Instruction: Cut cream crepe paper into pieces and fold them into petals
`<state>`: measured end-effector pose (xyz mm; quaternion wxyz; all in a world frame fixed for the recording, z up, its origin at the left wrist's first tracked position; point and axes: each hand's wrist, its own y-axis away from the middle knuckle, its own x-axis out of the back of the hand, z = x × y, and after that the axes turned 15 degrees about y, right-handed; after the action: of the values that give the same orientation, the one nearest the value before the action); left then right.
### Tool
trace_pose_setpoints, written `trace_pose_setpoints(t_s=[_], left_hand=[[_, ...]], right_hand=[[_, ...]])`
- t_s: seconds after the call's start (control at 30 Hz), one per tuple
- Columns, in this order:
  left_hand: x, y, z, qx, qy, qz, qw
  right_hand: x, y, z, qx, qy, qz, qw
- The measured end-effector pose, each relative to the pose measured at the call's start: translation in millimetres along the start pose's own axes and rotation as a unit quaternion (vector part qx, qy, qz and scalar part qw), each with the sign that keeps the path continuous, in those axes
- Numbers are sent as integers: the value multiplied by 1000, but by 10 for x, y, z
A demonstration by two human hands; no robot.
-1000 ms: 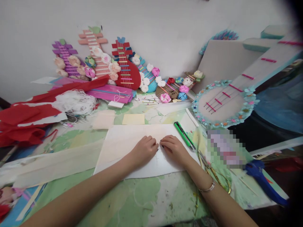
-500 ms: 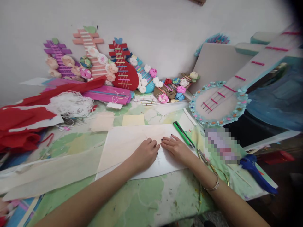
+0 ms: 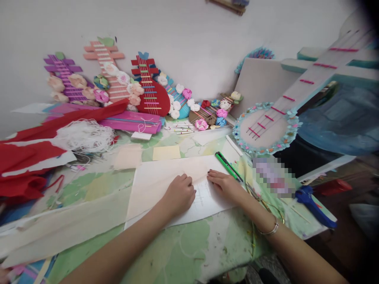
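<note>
A white sheet (image 3: 213,201) with faint pencil lines lies flat on the table. A thin cream paper strip (image 3: 161,185) stretches over it from the left. My left hand (image 3: 180,194) rests on the strip and sheet, its fingers curled under; anything within them is hidden. To its right, my right hand (image 3: 226,186) lies palm down with fingers stretched towards the strip's right end, the thumb hidden. A green utility knife (image 3: 227,166) lies just beyond my right hand, and scissors (image 3: 255,193) lie by that wrist.
Decorated paper lutes (image 3: 152,94) lean along the wall. A large pale lute (image 3: 263,126) stands at the right near a blue-handled tool (image 3: 315,207). Red paper (image 3: 26,154) and a white string tangle (image 3: 85,136) crowd the left. A cream square (image 3: 166,152) lies behind the sheet.
My right hand has slid a little right and up, away from my left hand, exposing more pencil lines. My left hand has shifted slightly left. The view has turned slightly.
</note>
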<state>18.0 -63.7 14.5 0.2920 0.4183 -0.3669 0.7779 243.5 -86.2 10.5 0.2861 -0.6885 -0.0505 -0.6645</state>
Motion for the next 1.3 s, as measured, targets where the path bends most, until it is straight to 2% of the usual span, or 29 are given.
trace_pose_setpoints(t_s=[0.07,0.13,0.27,0.37,0.47,0.57,0.67,0.73,0.8,0.83,0.87,0.93,1.0,1.03,1.1,1.17,1.23,1.27,1.3], left_hand=[[12,-3,-7,5,0,0,1000],[15,-3,-8,10,-1,-2,1000],[7,5,9,12,-8,-5,1000],[7,9,18,11,-12,-1,1000],[11,7,10,9,-4,5,1000],[22,-1,-13,11,15,17,1000],[66,-18,-35,34,36,52,997],[123,-37,-40,73,70,106,989],[184,-59,-34,133,180,157,962],[209,-70,-29,166,265,162,936],[226,-80,-23,193,356,147,903],[227,-97,-10,221,502,74,833],[188,-107,2,230,578,22,782],[159,-111,10,234,598,22,766],[97,-114,41,250,625,57,737],[40,-111,103,261,642,97,715],[-11,-99,200,265,658,114,696],[-35,-91,257,262,668,113,687],[-59,-81,316,257,679,108,679]], right_hand=[[46,-14,43,-29,1,-5,1000],[90,-26,140,-91,17,2,996],[113,-59,414,-258,79,27,963],[62,-109,574,-312,104,-8,944],[23,-178,636,-315,112,-48,941],[66,-245,588,-287,117,-54,949],[195,-285,414,-227,118,-29,966],[298,-289,242,-162,110,-12,981],[385,-278,56,-93,101,-3,990],[417,-269,-29,-67,100,1,993],[437,-259,-105,-37,101,8,994],[444,-237,-222,35,130,49,990],[410,-214,-299,46,144,104,983],[383,-202,-330,20,139,137,981],[321,-180,-394,-86,93,207,970],[266,-167,-471,-206,-18,234,950],[233,-163,-560,-278,-201,178,922],[227,-164,-604,-286,-313,134,896],[228,-165,-646,-278,-426,86,857]])
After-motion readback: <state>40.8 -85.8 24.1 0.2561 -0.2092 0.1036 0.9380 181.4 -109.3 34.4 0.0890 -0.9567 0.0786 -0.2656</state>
